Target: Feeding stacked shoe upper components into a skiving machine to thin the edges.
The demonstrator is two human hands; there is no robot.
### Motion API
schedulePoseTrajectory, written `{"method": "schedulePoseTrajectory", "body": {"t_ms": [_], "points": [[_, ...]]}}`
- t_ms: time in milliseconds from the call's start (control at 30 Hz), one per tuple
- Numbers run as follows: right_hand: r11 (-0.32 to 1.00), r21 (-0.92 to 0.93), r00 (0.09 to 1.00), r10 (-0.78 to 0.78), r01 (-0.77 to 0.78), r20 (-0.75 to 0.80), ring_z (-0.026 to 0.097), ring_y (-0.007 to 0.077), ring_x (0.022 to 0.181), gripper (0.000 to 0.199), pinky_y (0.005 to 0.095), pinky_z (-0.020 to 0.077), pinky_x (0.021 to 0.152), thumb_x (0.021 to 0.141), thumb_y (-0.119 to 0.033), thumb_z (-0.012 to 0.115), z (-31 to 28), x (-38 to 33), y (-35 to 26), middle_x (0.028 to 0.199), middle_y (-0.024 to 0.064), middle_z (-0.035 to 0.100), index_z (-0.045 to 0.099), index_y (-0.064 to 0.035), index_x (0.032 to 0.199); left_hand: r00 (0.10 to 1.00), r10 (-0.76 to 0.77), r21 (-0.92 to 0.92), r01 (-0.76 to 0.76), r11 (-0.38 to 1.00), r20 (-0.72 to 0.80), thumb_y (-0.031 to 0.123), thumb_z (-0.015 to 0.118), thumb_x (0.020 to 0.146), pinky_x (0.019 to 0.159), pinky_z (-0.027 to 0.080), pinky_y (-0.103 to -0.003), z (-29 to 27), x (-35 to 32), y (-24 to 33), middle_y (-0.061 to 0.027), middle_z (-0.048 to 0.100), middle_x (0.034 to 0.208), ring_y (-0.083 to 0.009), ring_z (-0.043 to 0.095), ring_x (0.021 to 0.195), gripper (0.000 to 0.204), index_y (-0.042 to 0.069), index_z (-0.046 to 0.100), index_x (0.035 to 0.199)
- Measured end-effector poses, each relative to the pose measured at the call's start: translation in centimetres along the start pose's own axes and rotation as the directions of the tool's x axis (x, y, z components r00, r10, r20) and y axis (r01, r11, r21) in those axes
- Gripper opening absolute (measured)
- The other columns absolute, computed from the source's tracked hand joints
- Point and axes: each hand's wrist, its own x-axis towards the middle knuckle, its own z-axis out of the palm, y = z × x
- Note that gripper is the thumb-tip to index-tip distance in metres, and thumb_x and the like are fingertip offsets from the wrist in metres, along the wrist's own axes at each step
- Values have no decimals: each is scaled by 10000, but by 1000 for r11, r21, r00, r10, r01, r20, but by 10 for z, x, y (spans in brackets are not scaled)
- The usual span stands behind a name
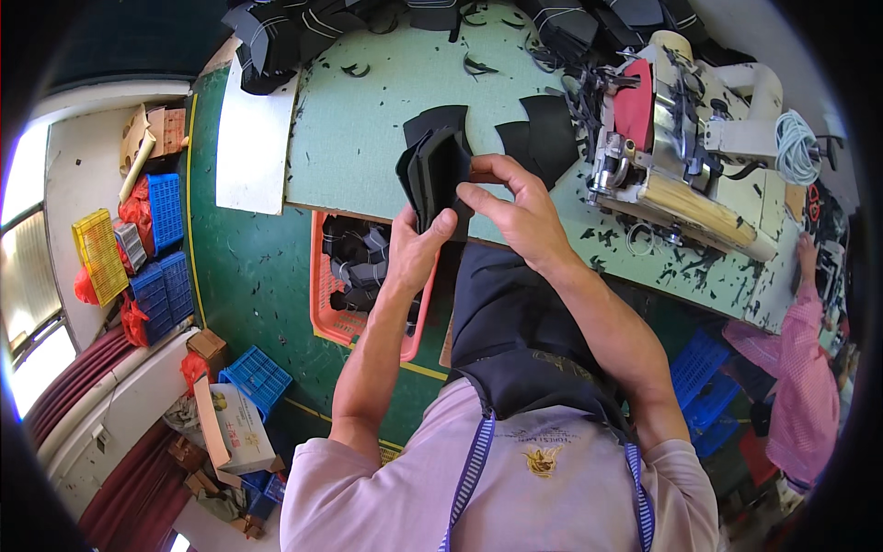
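Note:
Both my hands hold a small stack of black cut fabric pieces upright over the near edge of the pale green worktable. My left hand grips the stack from below, thumb pressed on its face. My right hand pinches its right edge from above. More black pieces lie flat on the table just beyond, next to an off-white sewing machine.
An orange plastic basket with dark pieces stands on the green floor under the table edge. Black fabric is heaped along the table's far side. Blue and yellow crates sit at left. A person in a pink sleeve works at right.

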Motion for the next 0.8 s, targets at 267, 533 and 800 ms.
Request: {"method": "schedulePoseTrajectory", "body": {"t_ms": [267,533,800], "points": [[840,-539,861,-231,-58,-452,623,367,909,249,427,485,821,966,-140,567,-57,9,8,934,190,636,535,1,1169,983,-124,-428,56,902,-133,77,595,934,886,571,-423,9,24,5,-168,665,1097,-301,682,996,267,-52,582,1167],[938,-345,990,-14,-35,-140,656,271,877,343,377,511,826,826,-224,764,-8,5,21,941,133,688,671,-6,1074,988,-31,-222,-4,975,-154,132,663,933,844,529,-304,20,21,10,-97,670,1086,-168,660,951,317,-33,597,1195],[882,-461,957,-39,-103,-288,641,128,805,393,306,523,740,843,-189,772,0,34,26,1015,88,669,604,-21,1156,934,316,274,-264,925,-165,397,420,1051,789,502,-309,-16,7,14,-112,687,1014,-144,626,891,515,-61,628,1159]]}}
